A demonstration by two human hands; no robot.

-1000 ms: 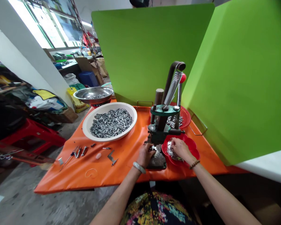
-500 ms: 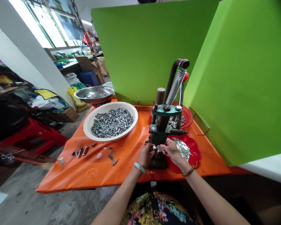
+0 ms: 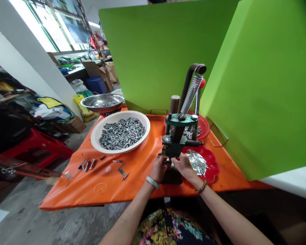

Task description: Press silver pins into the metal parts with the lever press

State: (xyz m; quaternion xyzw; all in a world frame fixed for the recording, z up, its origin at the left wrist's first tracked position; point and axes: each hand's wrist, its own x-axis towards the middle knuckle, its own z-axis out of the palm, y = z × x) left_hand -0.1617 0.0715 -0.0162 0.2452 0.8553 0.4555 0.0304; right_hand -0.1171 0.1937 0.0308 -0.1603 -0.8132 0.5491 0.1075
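A green hand press [image 3: 177, 136] with a coiled spring and a red-knobbed lever stands on the orange-covered table. Below its head, my left hand [image 3: 159, 169] is closed at the left side, fingers bent around something small and metallic that I cannot make out. From the right, my right hand [image 3: 184, 166] reaches to the same spot, its fingertips pinched together under the press head. What sits between those fingers is hidden. Beside my right hand lies a red scalloped dish [image 3: 214, 166] holding thin silvery metal pins [image 3: 197, 162].
A white basin [image 3: 95, 143] full of small metal pieces stands left of the press, a steel bowl [image 3: 88, 102] behind it. Loose tools and a bent metal plate [image 3: 122, 171] lie front left. A red basket [image 3: 206, 126] sits behind the press; green panels [image 3: 163, 51] enclose the back and right.
My right hand has moved slightly left, closer to my left hand under the press head, uncovering more of the pins in the red dish. My left hand stays nearly still.
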